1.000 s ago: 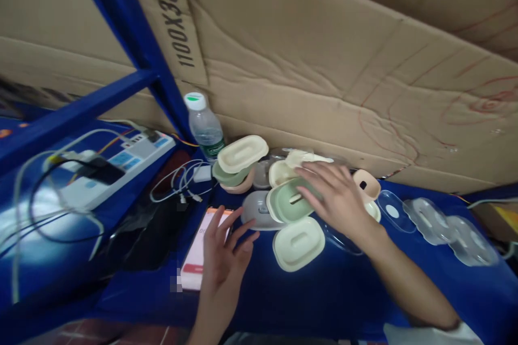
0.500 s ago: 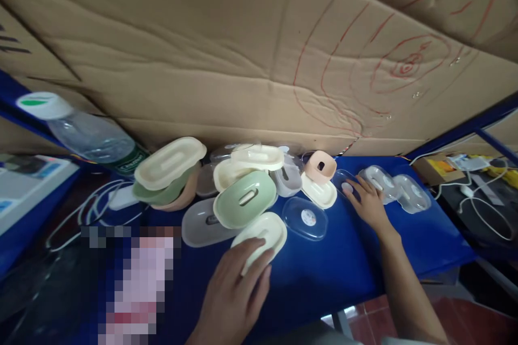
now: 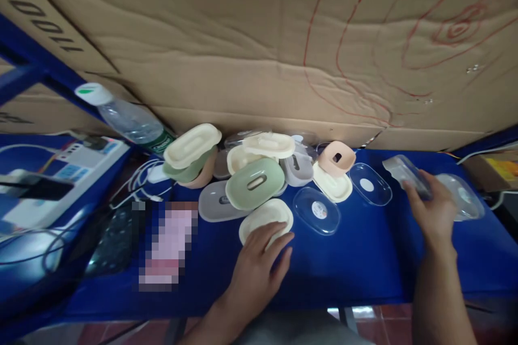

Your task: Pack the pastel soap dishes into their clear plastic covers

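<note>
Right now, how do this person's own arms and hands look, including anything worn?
The left hand and right hand are ungloved, with no ring or watch visible. The left forearm and right forearm are bare; no sleeve shows on either.
</note>
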Tool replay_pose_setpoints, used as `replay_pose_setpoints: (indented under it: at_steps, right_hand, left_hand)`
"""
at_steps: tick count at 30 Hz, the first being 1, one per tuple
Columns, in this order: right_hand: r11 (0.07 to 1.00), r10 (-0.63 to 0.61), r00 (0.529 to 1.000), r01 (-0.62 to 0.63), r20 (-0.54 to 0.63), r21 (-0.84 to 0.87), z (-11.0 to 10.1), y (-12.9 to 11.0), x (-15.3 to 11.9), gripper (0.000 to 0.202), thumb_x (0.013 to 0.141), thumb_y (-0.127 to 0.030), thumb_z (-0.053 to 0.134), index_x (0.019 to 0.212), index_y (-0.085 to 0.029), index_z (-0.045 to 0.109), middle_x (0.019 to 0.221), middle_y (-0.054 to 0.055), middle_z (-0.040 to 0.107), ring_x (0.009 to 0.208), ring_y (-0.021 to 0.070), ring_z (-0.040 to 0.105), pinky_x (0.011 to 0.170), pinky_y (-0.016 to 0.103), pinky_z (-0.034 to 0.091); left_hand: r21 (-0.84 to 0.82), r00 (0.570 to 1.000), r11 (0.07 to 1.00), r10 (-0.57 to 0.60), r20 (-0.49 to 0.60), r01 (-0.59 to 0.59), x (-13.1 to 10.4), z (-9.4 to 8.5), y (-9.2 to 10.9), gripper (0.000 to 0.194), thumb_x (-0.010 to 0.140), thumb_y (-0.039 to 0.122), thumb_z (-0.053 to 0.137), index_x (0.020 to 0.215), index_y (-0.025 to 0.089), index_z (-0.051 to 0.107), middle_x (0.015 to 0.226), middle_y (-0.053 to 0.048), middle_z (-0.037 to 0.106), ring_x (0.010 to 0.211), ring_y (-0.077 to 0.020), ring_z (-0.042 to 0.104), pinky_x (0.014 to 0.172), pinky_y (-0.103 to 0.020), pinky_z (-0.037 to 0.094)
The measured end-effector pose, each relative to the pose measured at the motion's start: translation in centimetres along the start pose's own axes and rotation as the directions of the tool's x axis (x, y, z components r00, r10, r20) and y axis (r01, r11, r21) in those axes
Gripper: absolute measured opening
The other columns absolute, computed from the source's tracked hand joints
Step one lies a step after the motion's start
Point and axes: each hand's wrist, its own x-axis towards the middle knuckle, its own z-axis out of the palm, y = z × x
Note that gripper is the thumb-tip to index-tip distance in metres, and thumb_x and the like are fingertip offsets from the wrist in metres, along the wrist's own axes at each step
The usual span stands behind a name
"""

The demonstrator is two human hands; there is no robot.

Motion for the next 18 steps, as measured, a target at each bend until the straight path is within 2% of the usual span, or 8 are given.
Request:
replay_pose_setpoints:
  at_steps: [3,5,6,8,10,11,16,18]
  right_hand:
    - [0.989,-0.041,0.993,0.056,-0.115,0.140,-3.1,-6.8,-0.8,0.051,0.097,-0.050,0.069,0.142,-0.026,0.070,0.133,0.019,0.075,0.127,0.0384,0.070,0.112,0.054,0.051]
    - [0.943,-0.181,0.982,0.190,-0.057,0.273,-5.3,-12.0,-1.6,0.054,0.095,-0.039,0.075,0.148,-0.034,0.065,0.141,0.014,0.071,0.133,0.0375,0.066,0.116,0.057,0.049]
    - [0.882,-0.301,0.954,0.281,-0.006,0.379,-6.2,-14.6,-2.0,0.059,0.092,-0.034,0.078,0.150,-0.038,0.063,0.140,0.012,0.072,0.133,0.0373,0.066,0.115,0.059,0.051]
    - [0.693,-0.566,0.819,0.414,0.090,0.591,-7.3,-19.0,-2.4,0.068,0.090,-0.030,0.079,0.155,-0.038,0.058,0.141,0.010,0.072,0.136,0.0379,0.064,0.111,0.062,0.055]
    - [0.544,-0.707,0.693,0.411,0.137,0.731,-7.4,-22.3,-2.2,0.071,0.091,-0.029,0.079,0.157,-0.035,0.054,0.145,0.008,0.070,0.139,0.0368,0.062,0.108,0.061,0.059]
    - [0.503,-0.735,0.661,0.384,0.151,0.774,-7.2,-23.7,-1.9,0.070,0.092,-0.028,0.078,0.157,-0.035,0.054,0.147,0.007,0.069,0.140,0.0357,0.062,0.109,0.059,0.059]
    - [0.334,-0.795,0.591,0.241,0.135,0.911,-4.3,-29.6,0.9,0.053,0.097,-0.031,0.075,0.149,-0.031,0.062,0.145,0.007,0.071,0.142,0.0294,0.061,0.118,0.053,0.054]
    - [0.301,-0.791,0.591,0.154,0.157,0.941,-3.0,-31.6,2.0,0.046,0.101,-0.033,0.071,0.146,-0.031,0.064,0.144,0.007,0.072,0.139,0.0275,0.064,0.117,0.050,0.054]
  left_hand:
    - [-0.359,0.984,0.917,-0.166,0.061,0.177,0.6,0.3,2.1,0.060,0.101,0.028,0.068,0.158,0.039,0.052,0.149,-0.009,0.067,0.135,-0.0315,0.066,0.112,-0.050,0.057]
    - [-0.587,0.972,0.776,-0.202,0.117,0.231,1.1,0.7,3.0,0.087,0.099,0.036,0.073,0.170,0.044,0.024,0.167,-0.012,0.049,0.143,-0.0330,0.060,0.112,-0.052,0.056]
    - [-0.678,0.972,0.699,-0.200,0.120,0.227,1.3,0.9,3.3,0.099,0.097,0.041,0.076,0.172,0.046,0.011,0.173,-0.012,0.040,0.147,-0.0341,0.056,0.114,-0.054,0.055]
    - [-0.793,0.978,0.582,-0.197,0.075,0.178,1.5,0.9,3.6,0.115,0.092,0.048,0.082,0.171,0.045,-0.001,0.177,-0.013,0.030,0.153,-0.0359,0.050,0.120,-0.057,0.048]
    - [-0.825,0.971,0.552,-0.239,-0.015,0.123,1.4,0.4,3.5,0.118,0.088,0.050,0.085,0.172,0.042,0.003,0.174,-0.014,0.036,0.154,-0.0361,0.048,0.125,-0.056,0.042]
    - [-0.819,0.959,0.564,-0.275,-0.065,0.106,1.4,-0.1,3.3,0.117,0.086,0.050,0.087,0.171,0.039,0.007,0.171,-0.015,0.041,0.153,-0.0359,0.050,0.125,-0.054,0.042]
    - [-0.728,0.834,0.681,-0.446,-0.326,0.080,0.6,-3.0,1.9,0.104,0.084,0.051,0.086,0.165,0.033,0.024,0.163,-0.015,0.049,0.145,-0.0356,0.057,0.117,-0.047,0.051]
    - [-0.680,0.773,0.729,-0.474,-0.422,0.075,0.2,-4.0,1.1,0.102,0.082,0.051,0.088,0.163,0.033,0.030,0.164,-0.014,0.048,0.145,-0.0353,0.056,0.116,-0.045,0.051]
